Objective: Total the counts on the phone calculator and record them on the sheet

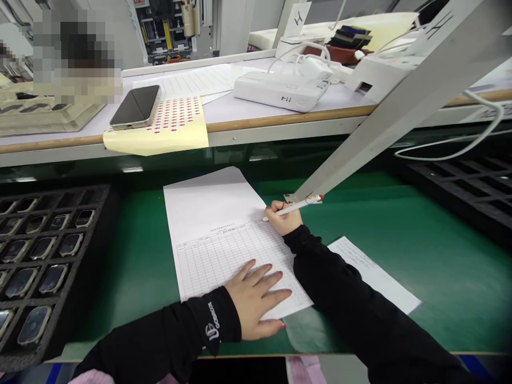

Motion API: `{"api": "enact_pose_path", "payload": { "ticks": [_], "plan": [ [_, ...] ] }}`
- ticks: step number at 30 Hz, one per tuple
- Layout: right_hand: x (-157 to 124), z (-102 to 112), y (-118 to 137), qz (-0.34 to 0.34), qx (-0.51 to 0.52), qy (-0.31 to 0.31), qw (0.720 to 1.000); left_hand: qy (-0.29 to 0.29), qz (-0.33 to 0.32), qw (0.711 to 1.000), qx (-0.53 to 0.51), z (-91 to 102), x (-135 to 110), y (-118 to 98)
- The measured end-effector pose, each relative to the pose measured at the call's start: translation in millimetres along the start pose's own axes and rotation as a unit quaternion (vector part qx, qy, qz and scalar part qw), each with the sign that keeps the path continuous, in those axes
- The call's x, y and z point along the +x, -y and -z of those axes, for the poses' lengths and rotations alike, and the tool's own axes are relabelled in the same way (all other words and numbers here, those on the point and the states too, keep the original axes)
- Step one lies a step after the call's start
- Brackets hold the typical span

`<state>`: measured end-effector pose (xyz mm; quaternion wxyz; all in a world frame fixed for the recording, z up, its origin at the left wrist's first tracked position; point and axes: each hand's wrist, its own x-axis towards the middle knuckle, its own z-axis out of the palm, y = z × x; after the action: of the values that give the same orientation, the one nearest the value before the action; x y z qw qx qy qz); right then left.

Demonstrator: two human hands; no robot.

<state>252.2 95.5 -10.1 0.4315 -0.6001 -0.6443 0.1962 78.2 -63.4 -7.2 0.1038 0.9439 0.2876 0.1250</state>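
Note:
A white paper form (204,266) with a printed grid lies on the green work surface (140,256). My left hand (258,301) rests flat on its lower part, fingers spread. Near the top right of the grid, my right hand (285,217) grips a white pen (298,205) with a red end, its tip at the paper. Under my right forearm, a second sheet with handwriting (372,274) is partly covered.
On the left stands a black foam tray (86,266) holding several watch-like cases; another black tray (468,192) is at the right. A slanted metal post (384,114) rises beside my right hand. The shelf behind holds a phone (136,106) and a white power strip (276,90). A blurred person (80,53) is beyond.

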Motion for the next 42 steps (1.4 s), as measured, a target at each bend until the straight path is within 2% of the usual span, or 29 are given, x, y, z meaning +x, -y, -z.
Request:
{"api": "enact_pose_path", "payload": {
  "ticks": [14,20,25,28,32,37,42],
  "plan": [
    [0,0,-1,-0.011,-0.009,-0.009,1.0,0.003,-0.003,1.0,0.002,0.3,0,0],
    [2,-1,-4,-0.016,0.043,-0.067,0.997,0.003,-0.002,1.0,0.004,-0.7,-1,1],
    [2,0,-1,-0.014,0.058,-0.085,0.995,0.007,0.0,1.0,0.004,0.1,0,2],
    [3,8,4,0.029,0.031,-0.087,0.995,0.008,0.0,1.0,0.001,1.4,1,3],
    [-1,27,14,0.128,-0.082,-0.118,0.981,0.017,0.0,1.0,-0.01,2.2,2,3],
    [-10,40,25,0.162,-0.121,-0.185,0.962,0.028,0.0,0.999,-0.017,6.3,5,2],
    [-15,34,27,0.191,-0.132,-0.148,0.961,0.036,0.014,0.999,-0.015,17.5,7,-4]
  ]
}}
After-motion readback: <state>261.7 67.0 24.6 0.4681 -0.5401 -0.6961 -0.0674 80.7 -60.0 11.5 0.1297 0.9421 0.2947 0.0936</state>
